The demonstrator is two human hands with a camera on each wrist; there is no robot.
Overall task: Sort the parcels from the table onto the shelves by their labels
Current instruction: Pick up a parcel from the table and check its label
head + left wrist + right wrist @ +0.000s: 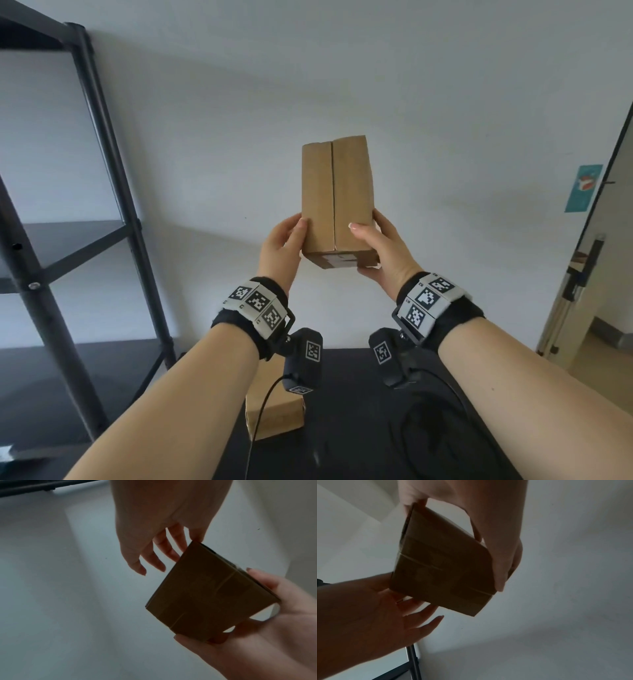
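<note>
There are two cardboard parcels: one held-up parcel and one parcel on the table. Two hands, one black shelving unit, one black table.

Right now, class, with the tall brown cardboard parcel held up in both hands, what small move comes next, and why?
Probably turn the tall brown cardboard parcel until a label faces you: the left hand and right hand grip its lower end, and only a plain seamed face shows, so the shelf cannot be chosen.

Bare forearms, no sleeves. Left wristband: black fabric, white panels printed with black square-code markers. Right wristband: same. Black camera unit under each wrist, coded tag, thin black cable trailing.
</note>
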